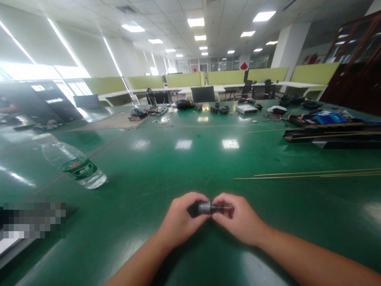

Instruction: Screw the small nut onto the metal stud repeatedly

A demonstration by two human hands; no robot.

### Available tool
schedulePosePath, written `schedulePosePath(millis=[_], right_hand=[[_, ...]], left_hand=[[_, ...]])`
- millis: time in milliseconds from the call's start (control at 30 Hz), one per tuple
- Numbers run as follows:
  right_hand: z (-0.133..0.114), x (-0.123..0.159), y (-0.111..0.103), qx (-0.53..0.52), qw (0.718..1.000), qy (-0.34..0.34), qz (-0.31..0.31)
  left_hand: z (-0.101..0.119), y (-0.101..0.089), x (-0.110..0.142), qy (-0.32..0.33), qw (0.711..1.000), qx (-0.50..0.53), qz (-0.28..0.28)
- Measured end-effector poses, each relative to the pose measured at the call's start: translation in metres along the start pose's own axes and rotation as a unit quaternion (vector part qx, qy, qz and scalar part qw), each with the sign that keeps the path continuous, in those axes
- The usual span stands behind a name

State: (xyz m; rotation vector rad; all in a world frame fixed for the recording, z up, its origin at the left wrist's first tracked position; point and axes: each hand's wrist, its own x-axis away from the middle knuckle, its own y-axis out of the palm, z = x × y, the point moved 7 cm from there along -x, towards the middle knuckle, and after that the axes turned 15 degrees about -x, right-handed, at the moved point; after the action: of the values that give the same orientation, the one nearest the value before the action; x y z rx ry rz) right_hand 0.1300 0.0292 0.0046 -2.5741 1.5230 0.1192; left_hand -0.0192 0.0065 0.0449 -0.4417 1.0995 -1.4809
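Observation:
Near the front of the green table, both hands meet on a small metal cylinder (204,207) with a dark, coil-like section and a thin rod sticking out to the right. My left hand (181,216) is closed around the cylinder's wide grey body, thumb below and fingers above. At the other end, my right hand (238,216) is closed about the thin rod, its fingertips by the coil-like section. The part lies roughly level, held just above the tabletop. Fingers cover some of it, and its exact kind cannot be told.
A clear water bottle (74,163) with a green label stands left on the green table (166,159). Thin brass-coloured rods (297,175) lie at right, below a black tray (333,137). Electronic parts (218,109) line the far edge. A blurred, pixelated object (32,220) sits front left.

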Motion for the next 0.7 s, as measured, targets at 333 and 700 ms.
schedulePosePath(millis=[333,700], right_hand=[[0.0008,-0.0023,-0.002,-0.003,1.0,0.008,0.002],[0.0048,-0.0023,-0.0007,-0.039,0.999,0.019,0.009]], left_hand=[[-0.0019,0.0012,0.0002,-0.003,1.0,0.01,0.01],[-0.0018,0.0015,0.0007,-0.011,1.0,0.017,0.006]])
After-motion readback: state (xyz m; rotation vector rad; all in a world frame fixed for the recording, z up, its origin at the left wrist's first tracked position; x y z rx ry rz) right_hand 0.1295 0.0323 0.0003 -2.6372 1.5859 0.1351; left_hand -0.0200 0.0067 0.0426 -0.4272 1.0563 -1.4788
